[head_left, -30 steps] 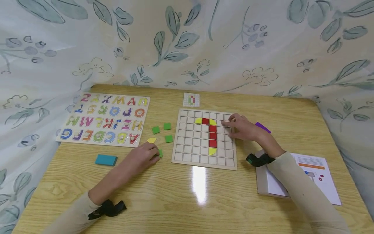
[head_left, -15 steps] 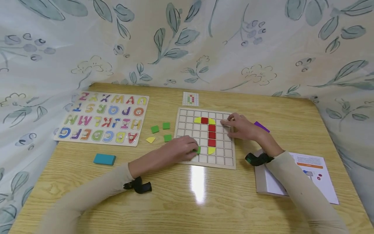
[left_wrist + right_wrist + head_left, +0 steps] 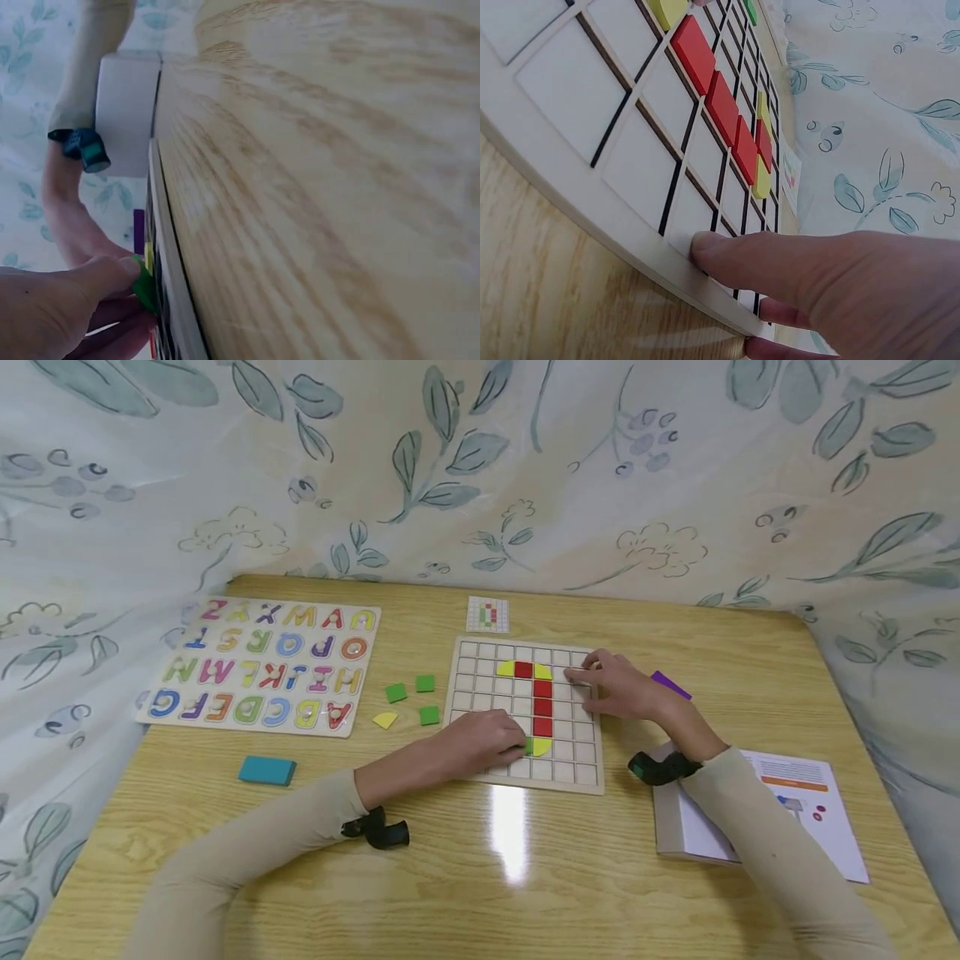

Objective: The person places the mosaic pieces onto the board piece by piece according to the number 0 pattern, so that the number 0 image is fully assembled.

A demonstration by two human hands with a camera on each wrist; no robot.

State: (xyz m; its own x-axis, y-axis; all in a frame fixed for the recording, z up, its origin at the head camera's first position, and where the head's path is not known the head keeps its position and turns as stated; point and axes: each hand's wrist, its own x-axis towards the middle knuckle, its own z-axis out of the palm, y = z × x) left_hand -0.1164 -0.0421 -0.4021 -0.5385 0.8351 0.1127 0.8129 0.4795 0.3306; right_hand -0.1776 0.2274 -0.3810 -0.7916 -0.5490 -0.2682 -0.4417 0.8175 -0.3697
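A wooden grid board [image 3: 487, 693] lies mid-table with a column of red tiles [image 3: 542, 697], yellow curved pieces at its top [image 3: 506, 669] and one at its foot [image 3: 545, 747]. My left hand [image 3: 517, 743] pinches a green tile [image 3: 528, 745] against the board's lower rows, right beside the bottom yellow piece; the left wrist view shows the green tile [image 3: 142, 285] between thumb and fingers at the board's edge [image 3: 171, 300]. My right hand [image 3: 581, 675] rests with straight fingers [image 3: 780, 262] pressing on the board's upper right part [image 3: 637, 172].
An alphabet puzzle [image 3: 262, 664] lies at the left, with a teal block [image 3: 267, 770] in front of it. Loose green tiles [image 3: 395, 692] and a yellow piece [image 3: 386, 719] sit left of the board. A pattern card [image 3: 487, 614], purple piece [image 3: 670, 685] and booklet [image 3: 750, 810] lie around.
My left hand carried a green tile from the table left of the board onto its lower rows, then slid right up to the yellow piece. The right hand stayed put.
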